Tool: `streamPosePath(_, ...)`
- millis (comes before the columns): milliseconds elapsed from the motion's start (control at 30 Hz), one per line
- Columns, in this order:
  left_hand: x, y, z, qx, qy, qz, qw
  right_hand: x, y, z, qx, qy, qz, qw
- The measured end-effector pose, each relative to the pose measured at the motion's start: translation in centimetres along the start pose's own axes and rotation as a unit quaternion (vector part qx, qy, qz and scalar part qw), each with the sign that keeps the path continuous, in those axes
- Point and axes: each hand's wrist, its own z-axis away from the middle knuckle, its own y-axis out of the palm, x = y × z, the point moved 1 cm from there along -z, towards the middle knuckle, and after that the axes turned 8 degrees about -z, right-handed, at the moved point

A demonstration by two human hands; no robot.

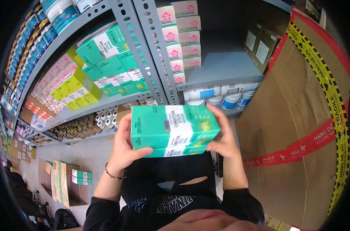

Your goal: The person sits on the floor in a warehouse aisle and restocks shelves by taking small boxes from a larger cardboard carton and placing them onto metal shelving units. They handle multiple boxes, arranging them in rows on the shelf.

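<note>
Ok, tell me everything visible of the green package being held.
The green package looks like printed card: a long block with a white band across it and a round yellowish picture towards its right end. A line runs along its near side; whether it is one box or two stacked, I can't tell. It looks shut and is held crosswise before the shelves, left hand at its left end, right hand at its right, both thumbs on the near side. The underside is hidden.
</note>
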Motion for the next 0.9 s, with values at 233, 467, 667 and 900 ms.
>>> streamPosePath(233,-0.8,2.1,-1.6,0.080,0.119,-0.061,0.988,3.6,-1.3,-1.7,-0.022,0.009,-0.031,0.999)
streamPosePath(467,1.1,1.0,0.7,0.068,0.050,-0.030,0.996,2.1,-0.2,-0.6,0.009,0.110,-0.037,0.993)
streamPosePath(667,7.4,-2.0,6.0,0.040,-0.010,0.047,0.998,-4.2,2.8,1.2,0.035,0.202,-0.067,0.977)
streamPosePath(900,17.7,-6.7,13.3,-0.043,-0.066,0.045,0.996,-15.3,7.7,3.2,0.032,0.307,-0.190,0.932)
